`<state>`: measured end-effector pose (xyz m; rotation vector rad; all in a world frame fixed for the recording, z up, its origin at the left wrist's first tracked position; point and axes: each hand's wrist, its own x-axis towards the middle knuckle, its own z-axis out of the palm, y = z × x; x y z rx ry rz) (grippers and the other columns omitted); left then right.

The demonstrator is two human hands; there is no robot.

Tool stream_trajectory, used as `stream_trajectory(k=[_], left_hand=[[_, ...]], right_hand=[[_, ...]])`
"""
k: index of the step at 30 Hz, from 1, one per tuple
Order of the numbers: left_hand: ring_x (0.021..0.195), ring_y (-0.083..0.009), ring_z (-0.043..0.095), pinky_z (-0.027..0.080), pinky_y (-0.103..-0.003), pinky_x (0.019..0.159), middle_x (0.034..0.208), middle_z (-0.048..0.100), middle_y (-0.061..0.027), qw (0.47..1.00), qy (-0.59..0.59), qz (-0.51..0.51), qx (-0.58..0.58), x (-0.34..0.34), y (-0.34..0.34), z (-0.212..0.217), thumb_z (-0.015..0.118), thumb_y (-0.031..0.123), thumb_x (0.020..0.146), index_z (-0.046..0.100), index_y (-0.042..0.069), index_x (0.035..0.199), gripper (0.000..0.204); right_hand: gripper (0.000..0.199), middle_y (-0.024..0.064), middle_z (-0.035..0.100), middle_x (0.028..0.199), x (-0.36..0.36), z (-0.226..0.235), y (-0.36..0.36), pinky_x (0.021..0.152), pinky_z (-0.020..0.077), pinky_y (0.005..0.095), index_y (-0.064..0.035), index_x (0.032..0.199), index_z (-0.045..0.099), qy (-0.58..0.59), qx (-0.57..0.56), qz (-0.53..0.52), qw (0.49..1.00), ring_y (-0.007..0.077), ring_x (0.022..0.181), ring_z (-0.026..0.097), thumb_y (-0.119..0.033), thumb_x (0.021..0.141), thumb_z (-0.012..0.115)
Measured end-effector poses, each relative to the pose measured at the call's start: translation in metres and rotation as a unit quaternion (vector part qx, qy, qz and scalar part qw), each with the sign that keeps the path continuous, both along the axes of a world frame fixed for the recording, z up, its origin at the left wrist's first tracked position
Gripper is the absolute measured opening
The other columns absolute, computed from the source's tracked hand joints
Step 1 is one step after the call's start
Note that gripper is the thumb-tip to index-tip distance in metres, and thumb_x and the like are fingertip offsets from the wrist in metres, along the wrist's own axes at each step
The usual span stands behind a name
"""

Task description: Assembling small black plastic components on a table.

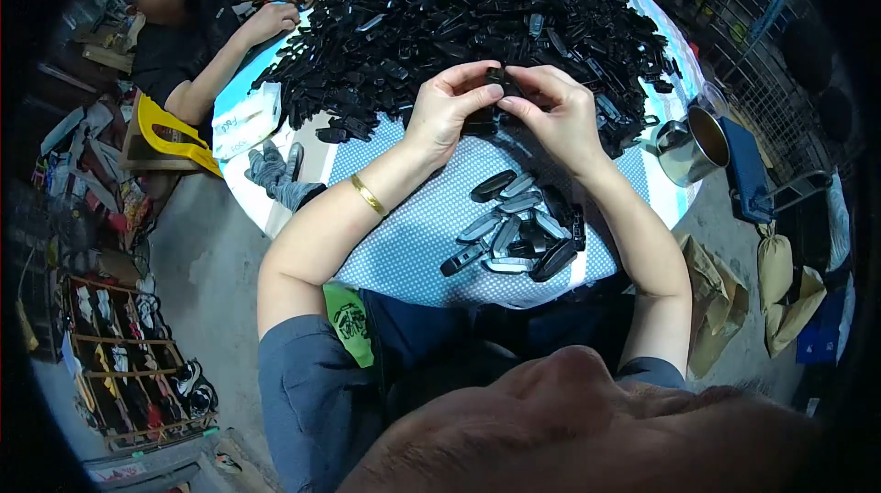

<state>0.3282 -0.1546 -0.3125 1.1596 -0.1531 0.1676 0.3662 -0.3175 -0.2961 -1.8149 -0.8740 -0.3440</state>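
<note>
My left hand and my right hand meet at the near edge of a large heap of small black plastic pieces. Between their thumbs and fingertips they pinch one small black plastic piece; its exact shape is partly covered by my fingers. A gold bracelet circles my left wrist. Closer to me, between my forearms, lies a small group of elongated black and grey plastic pieces, shaped like key fob shells, on a blue-and-white patterned cloth.
Across the table at left, another person handles pieces at the heap. A white packet and a grey knitted item lie at the left edge. A metal cup stands at right. A yellow chair touches the table's left side.
</note>
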Motion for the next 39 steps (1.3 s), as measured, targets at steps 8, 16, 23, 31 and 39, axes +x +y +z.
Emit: stream_trajectory(k=[8,16,23,31,39], left_hand=[[0.085,-0.0106,0.059,0.048,-0.022,0.077,0.098,0.064,-0.0071,0.995,-0.001,0.032,0.098,0.001,0.002,0.000,0.066,0.002,0.077,0.060,0.001,0.111,0.034],[0.086,-0.0093,0.058,0.047,-0.021,0.077,0.099,0.063,-0.0073,0.988,-0.024,0.072,0.133,-0.008,-0.011,0.005,0.059,0.009,0.085,0.058,-0.002,0.112,0.030],[0.094,-0.0165,0.059,0.046,-0.029,0.086,0.103,0.062,-0.0108,0.993,-0.039,-0.009,0.112,-0.001,0.005,0.007,0.054,0.010,0.088,0.057,-0.001,0.113,0.027],[0.087,-0.0118,0.060,0.048,-0.024,0.079,0.095,0.065,-0.0081,0.978,-0.043,-0.031,0.203,-0.007,0.009,0.029,0.056,0.010,0.086,0.061,0.000,0.108,0.024],[0.067,-0.0080,0.056,0.046,-0.024,0.063,0.074,0.062,-0.0029,0.805,-0.049,-0.258,0.532,-0.020,0.000,0.031,0.068,0.017,0.076,0.063,0.000,0.097,0.027]], right_hand=[[0.030,0.0085,0.061,0.085,-0.004,-0.002,0.002,0.061,0.0506,0.0255,-0.0019,0.097,0.064,-0.120,-0.041,-0.045,0.991,0.0172,0.071,0.062,-0.008,0.069,0.073],[0.027,0.0084,0.060,0.082,0.003,-0.014,0.007,0.062,0.0496,0.0269,-0.0011,0.093,0.060,-0.183,-0.050,-0.061,0.980,0.0170,0.071,0.062,-0.012,0.071,0.072],[0.026,0.0037,0.061,0.072,0.008,-0.004,-0.001,0.057,0.0441,0.0236,0.0017,0.092,0.062,0.203,-0.108,0.099,0.968,0.0079,0.066,0.055,-0.020,0.079,0.067],[0.026,0.0037,0.063,0.075,0.010,0.011,-0.011,0.058,0.0433,0.0222,0.0008,0.096,0.064,0.121,-0.176,0.129,0.968,0.0070,0.066,0.054,-0.019,0.079,0.068],[0.022,0.0119,0.067,0.088,0.096,0.013,-0.104,0.073,0.0496,0.0297,-0.0046,0.099,0.066,-0.061,-0.206,-0.284,0.934,0.0201,0.081,0.065,-0.013,0.082,0.055]])
